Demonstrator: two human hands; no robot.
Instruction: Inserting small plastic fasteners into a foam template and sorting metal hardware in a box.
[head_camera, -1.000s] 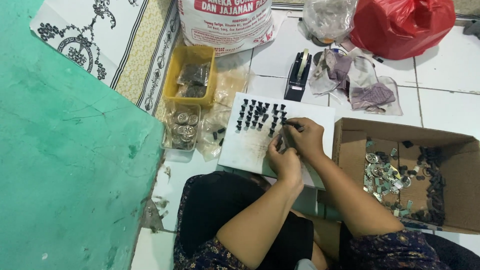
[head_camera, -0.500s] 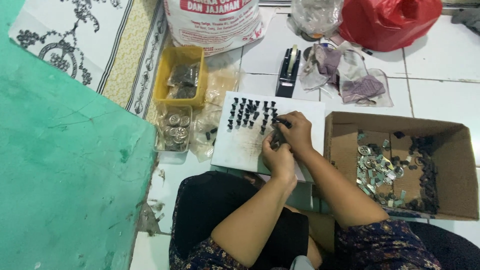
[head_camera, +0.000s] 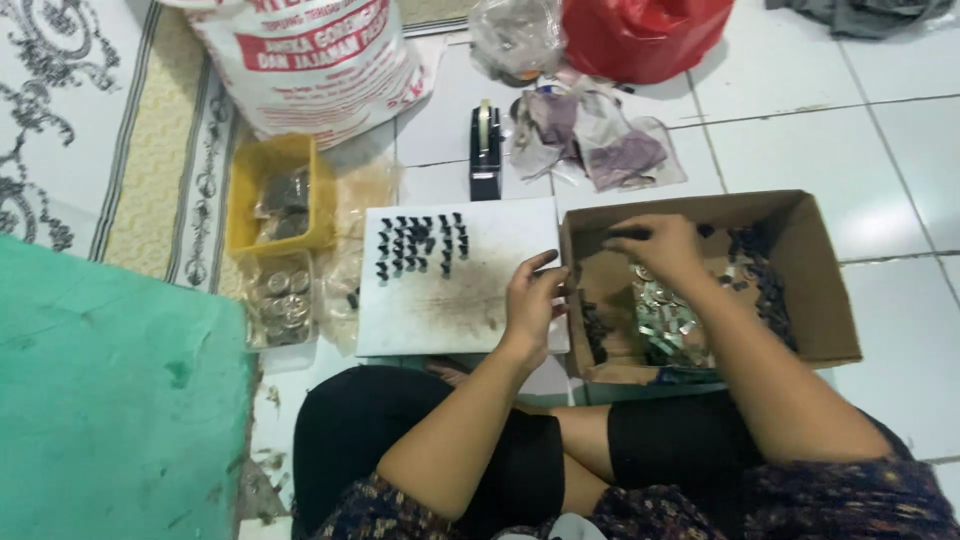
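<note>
A white board (head_camera: 455, 300) lies on the floor in front of me, with rows of small black parts (head_camera: 420, 243) standing on its far left portion. My left hand (head_camera: 533, 300) rests on the board's right edge, fingers curled; whether it holds a part I cannot tell. My right hand (head_camera: 660, 245) reaches into a brown cardboard box (head_camera: 820, 290) to the right, fingers over loose black pieces (head_camera: 762, 275) and shiny metal pieces (head_camera: 668, 318). What it pinches is hidden.
A yellow tray (head_camera: 248, 205) and a clear tub of round metal parts (head_camera: 283, 298) sit left of the board. Behind are a black tape dispenser (head_camera: 486, 150), plastic bags (head_camera: 600, 150), a large white sack (head_camera: 320, 60) and a red bag (head_camera: 640, 35). A green mat (head_camera: 110, 400) lies left.
My right hand left the board and moved right into the cardboard box. My left hand stayed at the board's right edge. The camera view shifted right.
</note>
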